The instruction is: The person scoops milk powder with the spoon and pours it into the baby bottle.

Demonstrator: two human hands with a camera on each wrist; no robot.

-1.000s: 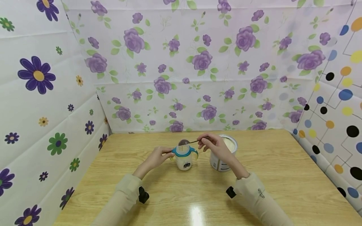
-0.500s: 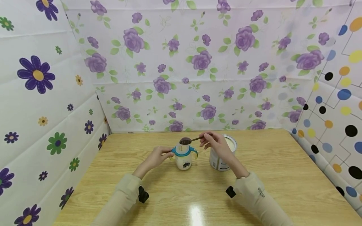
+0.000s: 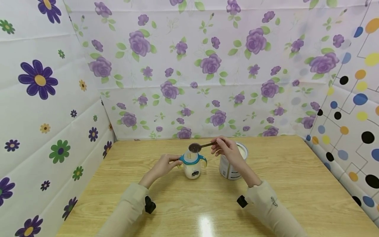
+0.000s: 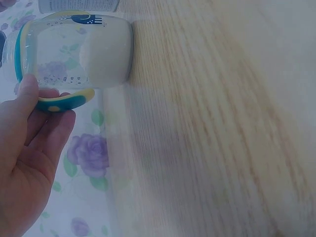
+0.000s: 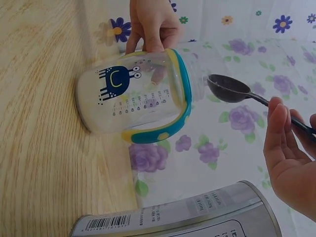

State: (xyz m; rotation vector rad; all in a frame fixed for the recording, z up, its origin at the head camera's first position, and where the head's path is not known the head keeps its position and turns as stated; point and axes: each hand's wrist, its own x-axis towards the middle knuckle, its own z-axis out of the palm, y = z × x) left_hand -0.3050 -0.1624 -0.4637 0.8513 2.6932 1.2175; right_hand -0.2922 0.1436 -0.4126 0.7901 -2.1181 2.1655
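Observation:
A clear baby bottle (image 3: 192,169) with a blue collar and two blue-and-yellow handles stands upright on the table. Whitish powder fills its lower part in the right wrist view. My left hand (image 3: 164,166) holds the bottle's left handle (image 4: 64,102) between thumb and fingers. The handle of a dark spoon (image 5: 229,89) is pinched in my right hand (image 3: 229,152). Its bowl is right at the bottle's open mouth (image 5: 197,79), with a little pale residue on it; whether it touches the rim I cannot tell.
A tin of pale powder (image 3: 229,171), its top open, stands right of the bottle, partly behind my right forearm. Light wooden tabletop (image 3: 189,207) extends around both. Flower-printed cloth (image 3: 165,108) hangs behind the table, with more patterned cloth at both sides.
The spoon has turned, so its bowl's dark inside now shows to the head view. My right hand has shifted slightly right. The left hand and the bottle have stayed put.

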